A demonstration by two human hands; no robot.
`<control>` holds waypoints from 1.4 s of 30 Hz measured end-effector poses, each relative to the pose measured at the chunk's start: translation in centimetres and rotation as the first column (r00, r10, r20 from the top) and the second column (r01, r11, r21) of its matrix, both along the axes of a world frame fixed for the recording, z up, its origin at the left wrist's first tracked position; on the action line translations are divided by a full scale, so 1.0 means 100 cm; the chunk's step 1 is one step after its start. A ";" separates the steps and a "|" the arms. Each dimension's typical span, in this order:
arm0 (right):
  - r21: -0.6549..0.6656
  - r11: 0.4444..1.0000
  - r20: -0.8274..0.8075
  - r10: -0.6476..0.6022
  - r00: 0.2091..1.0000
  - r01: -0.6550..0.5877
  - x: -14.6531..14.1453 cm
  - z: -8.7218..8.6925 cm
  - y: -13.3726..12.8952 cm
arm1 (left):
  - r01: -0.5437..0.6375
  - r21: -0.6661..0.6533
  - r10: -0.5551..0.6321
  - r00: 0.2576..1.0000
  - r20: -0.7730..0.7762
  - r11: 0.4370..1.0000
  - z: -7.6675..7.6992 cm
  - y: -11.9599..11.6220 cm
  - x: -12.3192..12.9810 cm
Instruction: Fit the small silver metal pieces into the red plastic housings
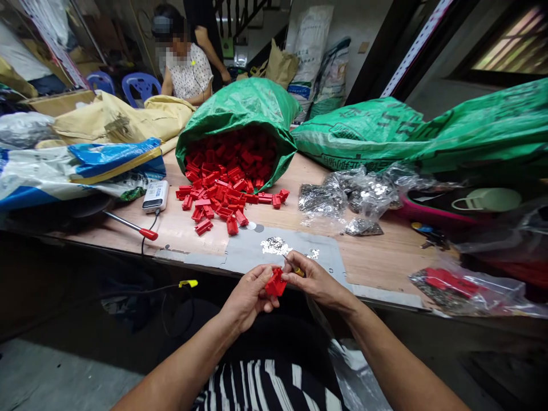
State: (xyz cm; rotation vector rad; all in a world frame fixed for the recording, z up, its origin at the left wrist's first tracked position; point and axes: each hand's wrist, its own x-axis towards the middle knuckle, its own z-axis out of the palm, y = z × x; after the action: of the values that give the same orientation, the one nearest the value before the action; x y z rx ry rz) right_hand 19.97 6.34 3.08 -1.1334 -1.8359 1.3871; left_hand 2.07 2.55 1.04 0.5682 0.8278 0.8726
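Note:
Just in front of the table edge, my left hand (250,294) is closed around a small hollow red plastic part (276,284). My right hand (319,281) pinches a small yellow-handled tool (298,270) with a thin dark tip; its exact kind is unclear. The fingers of that hand are close against the right side of the red part, and whether they press on it is hard to see. Beyond both hands, a little heap of shiny metal pieces (276,245) lies on a grey mat (242,254), with a smaller scatter to its right.
A green sack (244,100) spills loose red parts (220,197) onto the table. Clear bags of metal pieces (323,200) lie right of centre. A power bank (155,197) with a cable and a red-handled tool (148,233) are on the left. Another person (188,71) sits opposite.

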 end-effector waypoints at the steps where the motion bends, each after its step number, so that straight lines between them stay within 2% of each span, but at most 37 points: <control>1: 0.010 0.999 0.000 -0.034 0.999 0.034 0.000 -0.001 0.000 | -0.028 0.079 0.035 0.996 -0.087 0.997 -0.001 0.000 -0.001; 3: 0.055 0.993 0.020 -0.102 0.995 0.100 0.001 -0.002 -0.001 | -0.059 0.322 0.154 0.948 -0.278 0.945 -0.002 -0.003 -0.003; 4: 0.079 0.989 0.034 -0.127 0.991 0.124 0.001 -0.003 -0.001 | -0.035 0.468 0.227 0.904 -0.361 0.883 -0.002 -0.004 -0.004; 6: 0.112 0.983 0.051 -0.154 0.987 0.147 0.000 -0.005 -0.003 | 0.067 0.714 0.388 0.802 -0.454 0.697 -0.004 -0.007 -0.005; 8: 0.119 0.979 0.045 -0.171 0.984 0.164 -0.001 -0.006 -0.006 | 0.147 0.831 0.515 0.723 -0.460 0.536 -0.006 -0.009 -0.006; 10: 0.108 0.976 0.024 -0.191 0.981 0.187 -0.002 -0.006 -0.007 | 0.170 0.870 0.584 0.680 -0.443 0.463 -0.008 -0.010 -0.006; 13: 0.104 0.971 0.019 -0.217 0.976 0.214 -0.003 -0.005 -0.009 | 0.179 0.879 0.605 0.663 -0.440 0.442 -0.009 -0.009 -0.006; 18: 0.137 0.969 0.042 -0.211 0.977 0.204 -0.001 -0.003 -0.010 | 0.169 0.878 0.603 0.668 -0.436 0.447 -0.008 -0.009 -0.005; 22: 0.115 0.975 0.067 -0.201 0.977 0.192 0.000 -0.004 -0.010 | 0.185 0.873 0.581 0.682 -0.445 0.452 -0.007 -0.008 -0.005; 29: -0.075 0.984 -0.012 -0.161 0.987 0.160 0.000 -0.006 -0.015 | 0.172 0.871 0.576 0.689 -0.441 0.461 -0.007 -0.011 -0.006; 34: -0.307 0.949 -0.120 -0.115 0.986 0.074 0.003 -0.011 -0.025 | 0.199 0.864 0.530 0.719 -0.450 0.463 -0.008 -0.017 -0.007; 39: -0.393 0.919 -0.195 -0.110 0.975 0.025 0.004 -0.016 -0.032 | 0.213 0.869 0.487 0.757 -0.435 0.446 -0.013 -0.018 -0.011; 42: -0.395 0.919 -0.229 -0.093 0.969 -0.005 0.004 -0.014 -0.035 | 0.209 0.870 0.439 0.796 -0.416 0.446 -0.015 -0.019 -0.014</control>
State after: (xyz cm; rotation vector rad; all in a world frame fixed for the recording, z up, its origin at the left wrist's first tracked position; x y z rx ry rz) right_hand 20.37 2.86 1.66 -1.1243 -1.3850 1.8345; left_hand 0.64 0.70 -0.44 1.8681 0.9306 1.2930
